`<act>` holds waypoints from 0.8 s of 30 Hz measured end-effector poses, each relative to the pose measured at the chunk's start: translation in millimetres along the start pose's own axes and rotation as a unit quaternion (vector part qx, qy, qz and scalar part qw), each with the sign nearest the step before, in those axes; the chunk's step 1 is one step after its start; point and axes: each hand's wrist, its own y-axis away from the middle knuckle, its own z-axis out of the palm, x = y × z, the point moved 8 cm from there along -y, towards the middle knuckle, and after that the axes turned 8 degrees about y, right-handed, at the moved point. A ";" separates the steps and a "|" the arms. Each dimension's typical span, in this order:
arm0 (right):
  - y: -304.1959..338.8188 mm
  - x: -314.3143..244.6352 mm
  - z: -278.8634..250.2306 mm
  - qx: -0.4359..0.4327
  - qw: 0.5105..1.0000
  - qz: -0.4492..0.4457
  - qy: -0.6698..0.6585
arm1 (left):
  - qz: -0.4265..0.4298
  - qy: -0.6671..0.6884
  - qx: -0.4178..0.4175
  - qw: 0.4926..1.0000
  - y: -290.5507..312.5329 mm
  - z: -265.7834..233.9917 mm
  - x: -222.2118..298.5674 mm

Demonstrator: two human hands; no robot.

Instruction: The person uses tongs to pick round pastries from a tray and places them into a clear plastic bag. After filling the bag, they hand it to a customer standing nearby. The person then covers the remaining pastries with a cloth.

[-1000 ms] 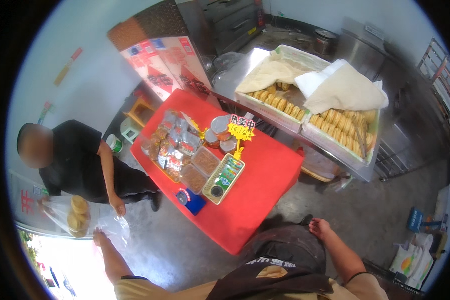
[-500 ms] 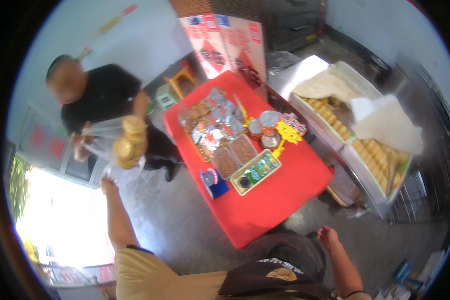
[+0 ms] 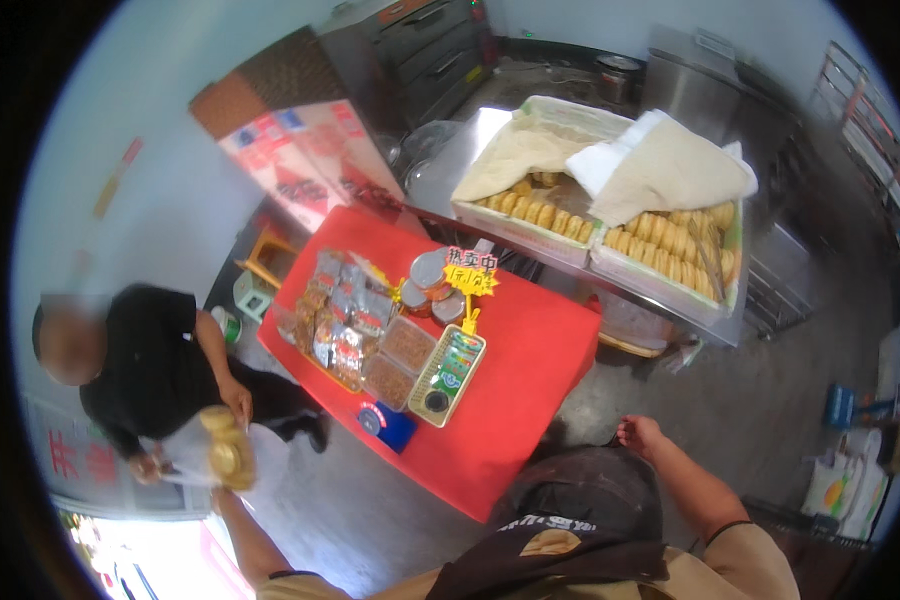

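Observation:
My left hand [image 3: 219, 497] reaches out at the lower left, right against a clear plastic bag [image 3: 185, 450]. Its fingers blend into the bag's edge, so their grip cannot be made out. Round golden flatbreads [image 3: 228, 458] fill the bag. A person in a black shirt [image 3: 155, 345] has both hands on it. Beside my apron, my right hand [image 3: 638, 437] hangs low with curled fingers and nothing visible in it.
A red-covered table [image 3: 500, 410] bears silver packets [image 3: 355, 310], lidded tubs [image 3: 432, 270] and a green-filled basket [image 3: 450, 375]. Beyond it, white crates [image 3: 660, 290] of flatbreads lie partly under cloths [image 3: 675, 175]. Stools [image 3: 253, 298] stand at the left.
The view has swung to the right, so the table and crates sit further left. The bag is lower in the picture, and the other person's hand is now at its top. My left arm stays extended.

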 end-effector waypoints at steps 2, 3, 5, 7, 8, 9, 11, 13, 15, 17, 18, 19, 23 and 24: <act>-11.4 13.1 -19.0 -0.006 1.000 0.005 -0.023 | 0.015 -0.028 0.010 0.999 13.7 3.9 15.7; -9.8 17.6 -21.7 -0.002 1.000 0.008 -0.023 | 0.021 -0.042 0.023 0.999 18.6 -7.4 19.8; -6.9 24.6 -22.0 0.001 1.000 0.019 -0.010 | 0.032 -0.065 0.050 0.996 23.7 -42.6 28.9; -8.6 31.3 -31.5 0.013 1.000 0.022 -0.006 | 0.035 -0.080 0.054 0.995 30.8 -37.0 31.3; -9.0 33.2 -32.7 0.015 1.000 0.025 0.001 | 0.041 -0.086 0.059 0.994 33.4 -41.5 35.5; -9.7 33.0 -34.1 0.015 1.000 0.025 0.000 | 0.044 -0.090 0.064 0.993 35.2 -46.9 41.1; -4.4 32.7 -25.5 0.013 0.999 0.029 0.006 | 0.052 -0.104 0.073 0.991 37.0 -65.6 50.9; -7.3 28.6 -24.2 0.014 1.000 0.025 0.004 | 0.050 -0.102 0.072 0.991 40.5 -65.3 56.1; -12.8 25.0 -18.5 0.007 1.000 0.021 0.001 | 0.052 -0.089 0.057 0.993 40.6 -66.6 71.2; -15.9 19.4 -19.1 0.006 1.000 0.014 -0.004 | 0.078 -0.098 0.036 0.992 49.1 -48.2 69.9; -17.9 17.8 -23.1 0.007 1.000 0.011 -0.002 | 0.105 -0.100 0.011 0.989 56.3 -38.3 66.7; -20.3 17.2 -22.5 0.002 1.000 0.010 -0.003 | 0.144 -0.093 -0.020 0.985 60.4 -27.4 75.2; -16.5 13.1 -13.9 0.009 1.000 0.010 0.022 | -0.011 0.011 -0.075 0.997 57.0 -23.6 67.6; -14.4 11.6 -10.0 0.007 0.999 0.006 0.031 | -0.011 0.021 -0.079 0.997 57.8 -27.8 65.3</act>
